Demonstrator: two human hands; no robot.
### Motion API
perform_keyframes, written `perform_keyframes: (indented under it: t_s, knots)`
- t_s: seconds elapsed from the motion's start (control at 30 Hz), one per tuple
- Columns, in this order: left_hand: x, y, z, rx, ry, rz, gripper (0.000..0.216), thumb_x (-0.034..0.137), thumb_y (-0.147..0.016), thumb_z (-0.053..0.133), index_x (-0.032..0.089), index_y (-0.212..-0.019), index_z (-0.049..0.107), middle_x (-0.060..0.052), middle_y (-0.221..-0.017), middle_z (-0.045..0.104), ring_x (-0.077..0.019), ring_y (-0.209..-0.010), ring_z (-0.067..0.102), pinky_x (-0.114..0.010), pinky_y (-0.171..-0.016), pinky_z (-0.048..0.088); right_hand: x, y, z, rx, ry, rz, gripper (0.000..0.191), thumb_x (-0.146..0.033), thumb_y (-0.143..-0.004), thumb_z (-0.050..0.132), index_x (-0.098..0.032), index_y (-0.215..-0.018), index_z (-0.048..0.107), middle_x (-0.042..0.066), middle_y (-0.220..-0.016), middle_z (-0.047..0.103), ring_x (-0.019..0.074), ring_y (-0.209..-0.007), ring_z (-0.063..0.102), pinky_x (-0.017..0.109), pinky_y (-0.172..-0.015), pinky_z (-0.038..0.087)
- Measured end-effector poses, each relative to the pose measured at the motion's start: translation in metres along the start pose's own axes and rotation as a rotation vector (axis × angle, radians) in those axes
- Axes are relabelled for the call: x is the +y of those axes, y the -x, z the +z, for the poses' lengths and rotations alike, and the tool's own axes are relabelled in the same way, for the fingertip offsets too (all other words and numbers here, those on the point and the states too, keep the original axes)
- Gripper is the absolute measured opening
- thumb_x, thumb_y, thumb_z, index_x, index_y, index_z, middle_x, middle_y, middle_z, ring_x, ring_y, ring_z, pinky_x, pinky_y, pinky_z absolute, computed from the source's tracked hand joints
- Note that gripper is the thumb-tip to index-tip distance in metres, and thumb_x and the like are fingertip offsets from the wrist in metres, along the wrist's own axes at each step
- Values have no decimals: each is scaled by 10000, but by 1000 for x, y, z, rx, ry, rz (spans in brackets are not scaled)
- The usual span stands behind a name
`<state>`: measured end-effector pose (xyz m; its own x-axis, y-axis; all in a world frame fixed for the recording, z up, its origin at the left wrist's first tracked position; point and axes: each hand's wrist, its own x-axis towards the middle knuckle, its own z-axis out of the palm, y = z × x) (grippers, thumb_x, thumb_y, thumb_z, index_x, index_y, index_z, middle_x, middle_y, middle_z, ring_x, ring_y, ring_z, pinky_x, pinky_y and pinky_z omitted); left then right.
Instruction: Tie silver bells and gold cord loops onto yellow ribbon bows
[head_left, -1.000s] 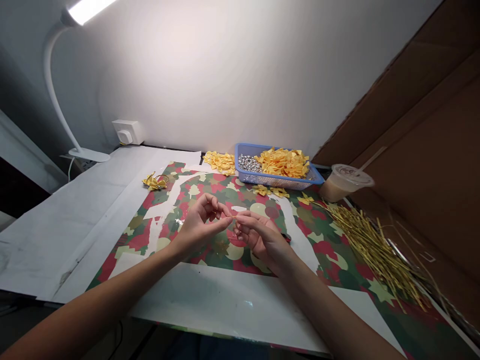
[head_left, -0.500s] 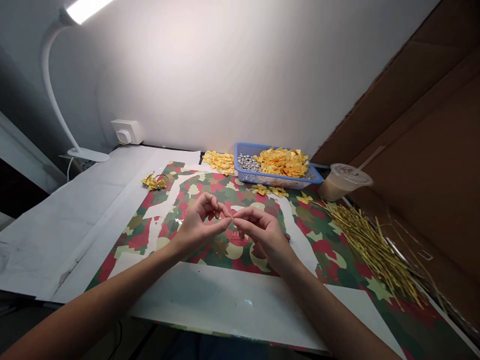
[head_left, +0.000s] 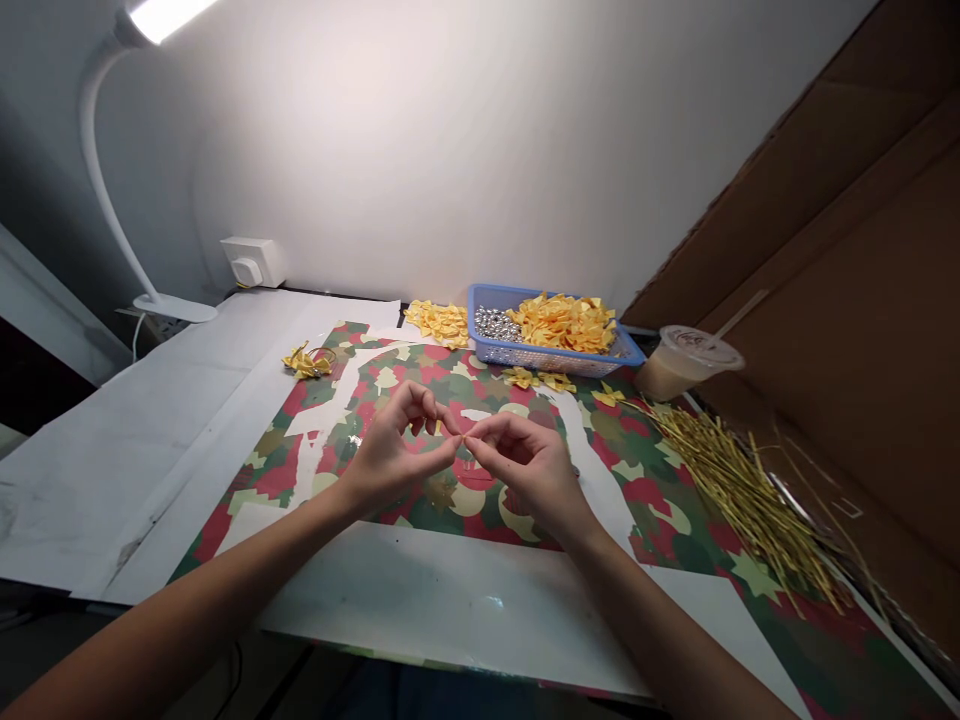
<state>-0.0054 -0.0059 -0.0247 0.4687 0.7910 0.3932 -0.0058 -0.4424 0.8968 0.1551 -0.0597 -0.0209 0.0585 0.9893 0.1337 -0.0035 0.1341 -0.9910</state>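
Note:
My left hand and my right hand meet fingertip to fingertip above the middle of the patterned sheet. Each pinches thumb against forefinger, and whatever lies between the tips is too small to make out. Beyond them a blue basket holds yellow bows and small silver pieces. A few yellow bows lie just in front of the basket. Off to the left rests a small cluster of yellow bows with a thin loop.
A heap of yellow bows lies left of the basket. On the right stand a lidded drink cup with a straw and a cardboard wall; a bundle of gold-green stems lies before them. A white lamp rises at the left.
The fingertips of both hands have shifted slightly, still pressed close together. My right hand's lower fingers have curled in further. The things on the table have stayed put.

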Motion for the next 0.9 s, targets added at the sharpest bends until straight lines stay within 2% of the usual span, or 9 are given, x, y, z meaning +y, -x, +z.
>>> perform_keyframes:
  t_s: [0.2,0.37,0.6,0.9]
  knots:
    - [1,0,1,-15,56,-52,256,175,-767,662,217,-818,415,0,-791,614,-147,-764,567,-297,-709,423,0,0,1,37,-8,7,234,-427,-682,705,-204,-674,636,-49,-522,453,92,-474,371,250,-458,319]
    - [3,0,3,-9,69,-101,246,175,-781,652,213,-821,412,-16,-807,626,-151,-782,574,-309,-723,435,1,1,2,72,37,-39,180,-379,-717,689,-208,-686,642,-41,-538,481,92,-476,390,249,-455,327]
    - [-2,0,3,21,59,-64,257,182,-768,664,218,-798,411,-8,-790,620,-152,-777,574,-301,-700,432,2,4,3,95,74,-35,156,-364,-727,689,-220,-683,646,-35,-532,472,110,-485,413,250,-423,329]
    - [-1,1,3,18,98,-94,255,174,-775,651,217,-785,400,-1,-790,603,-141,-762,554,-300,-723,441,3,4,3,82,101,-47,139,-349,-753,668,-220,-706,645,-31,-543,480,109,-486,414,244,-407,324]
